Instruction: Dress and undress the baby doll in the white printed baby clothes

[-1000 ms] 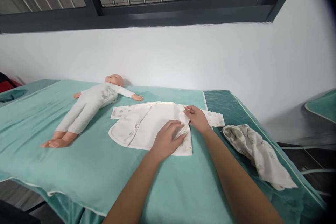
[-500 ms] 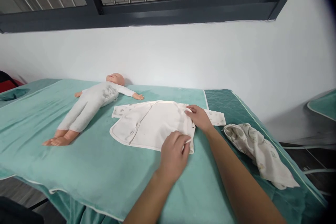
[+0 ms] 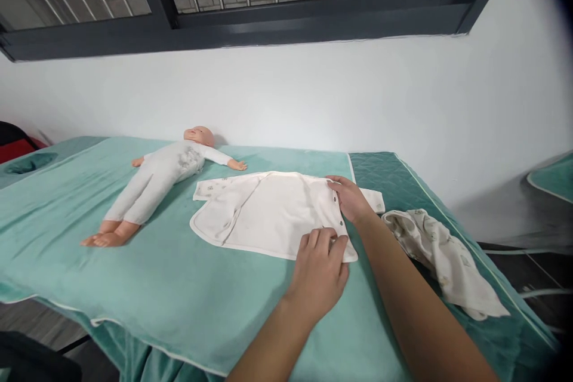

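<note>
A white baby shirt (image 3: 273, 215) is spread out on the green sheet, its front panel opened flat and dark snaps along its right edge. My left hand (image 3: 320, 271) has its fingers bent on the shirt's lower right part, thumb and forefinger closed on the cloth near the hem. My right hand (image 3: 351, 198) grips the right edge higher up, beside the sleeve. Its fingertips are partly hidden by the fabric. A baby doll (image 3: 156, 176) in a white suit lies on its back to the left of the shirt, apart from both hands.
A crumpled patterned baby garment (image 3: 443, 262) lies to the right on the darker green quilted cover (image 3: 371, 170). The light green sheet (image 3: 179, 304) covers the bed. Behind it rises a white wall (image 3: 286, 95) below a dark window frame (image 3: 313, 21).
Both hands have moved right, and the shirt's right edge has been drawn outward, so its snaps now show. The view has shifted slightly; the doll lies as before.
</note>
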### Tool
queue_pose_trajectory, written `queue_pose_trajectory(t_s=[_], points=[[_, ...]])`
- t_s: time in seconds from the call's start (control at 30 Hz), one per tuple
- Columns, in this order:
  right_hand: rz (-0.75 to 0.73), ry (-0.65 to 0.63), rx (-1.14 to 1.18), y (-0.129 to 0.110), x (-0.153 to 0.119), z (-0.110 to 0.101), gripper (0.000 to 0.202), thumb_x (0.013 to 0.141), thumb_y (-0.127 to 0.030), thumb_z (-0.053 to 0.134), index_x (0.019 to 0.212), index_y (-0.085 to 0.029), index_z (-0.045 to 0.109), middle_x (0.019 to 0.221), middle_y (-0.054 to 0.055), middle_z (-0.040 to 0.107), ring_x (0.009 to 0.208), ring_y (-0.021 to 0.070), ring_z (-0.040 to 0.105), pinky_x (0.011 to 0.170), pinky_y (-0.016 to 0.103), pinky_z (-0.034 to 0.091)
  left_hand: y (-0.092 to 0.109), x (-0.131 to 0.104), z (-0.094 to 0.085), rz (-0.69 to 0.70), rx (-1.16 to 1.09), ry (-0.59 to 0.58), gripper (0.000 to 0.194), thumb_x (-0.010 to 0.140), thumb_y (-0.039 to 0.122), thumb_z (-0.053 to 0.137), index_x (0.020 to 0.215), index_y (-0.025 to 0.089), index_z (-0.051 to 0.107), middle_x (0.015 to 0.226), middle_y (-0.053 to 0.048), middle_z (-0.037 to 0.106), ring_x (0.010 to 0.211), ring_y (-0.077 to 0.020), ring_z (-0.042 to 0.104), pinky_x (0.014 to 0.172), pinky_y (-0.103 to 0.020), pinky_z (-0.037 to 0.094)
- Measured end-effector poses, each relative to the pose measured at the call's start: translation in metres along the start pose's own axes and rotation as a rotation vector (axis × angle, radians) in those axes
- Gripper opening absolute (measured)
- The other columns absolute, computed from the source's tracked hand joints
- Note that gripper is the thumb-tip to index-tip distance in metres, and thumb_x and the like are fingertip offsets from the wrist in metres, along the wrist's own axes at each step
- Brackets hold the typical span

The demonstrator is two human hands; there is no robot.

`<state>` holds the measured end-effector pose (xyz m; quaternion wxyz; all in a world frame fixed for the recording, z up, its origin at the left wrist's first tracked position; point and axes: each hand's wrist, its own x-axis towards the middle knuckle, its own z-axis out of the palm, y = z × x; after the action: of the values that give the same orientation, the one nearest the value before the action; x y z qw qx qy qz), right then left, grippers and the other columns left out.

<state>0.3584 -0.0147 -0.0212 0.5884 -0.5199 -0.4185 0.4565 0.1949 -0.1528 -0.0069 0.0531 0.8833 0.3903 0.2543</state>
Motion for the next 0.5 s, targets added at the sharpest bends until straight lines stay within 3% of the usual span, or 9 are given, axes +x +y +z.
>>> queue_pose_trajectory(t_s=[0.17, 0.37, 0.5], points=[[-0.036, 0.067, -0.105, 0.008, 0.006, 0.0, 0.039, 0.067, -0.036, 0.061, 0.104, -0.021, 0.059, 0.088, 0.005, 0.071, 0.071, 0.0202, 0.063, 0.063, 0.033, 0.049, -0.001, -0.002, 0.003, 0.074, 0.041, -0.077, 0.027, 0.087, 0.011, 0.049, 0.111, 0.022, 0.056, 0.099, -0.005, 0.057, 0.091, -0.023, 0.051, 0.078, -0.039, 0.045], [-0.156, 0.117, -0.321, 0.012, 0.011, 0.002, 0.025, 0.076, -0.029, 0.051, 0.099, -0.022, 0.059, 0.107, 0.009, 0.071, 0.093, 0.023, 0.064, 0.079, 0.035, 0.048, -0.006, -0.008, 0.004, 0.183, -0.022, 0.027, 0.029, 0.088, 0.006, 0.042, 0.11, 0.019, 0.055, 0.099, -0.007, 0.057, 0.087, -0.0209, 0.05, 0.074, -0.036, 0.043], [-0.223, 0.137, -0.449, 0.009, 0.011, 0.003, 0.02, 0.082, -0.024, 0.046, 0.098, -0.022, 0.058, 0.108, 0.009, 0.071, 0.1, 0.024, 0.063, 0.09, 0.038, 0.045, -0.005, -0.008, 0.004, 0.286, -0.048, -0.04, 0.03, 0.085, 0.007, 0.045, 0.11, 0.019, 0.057, 0.098, -0.007, 0.059, 0.088, -0.0209, 0.051, 0.074, -0.035, 0.043]])
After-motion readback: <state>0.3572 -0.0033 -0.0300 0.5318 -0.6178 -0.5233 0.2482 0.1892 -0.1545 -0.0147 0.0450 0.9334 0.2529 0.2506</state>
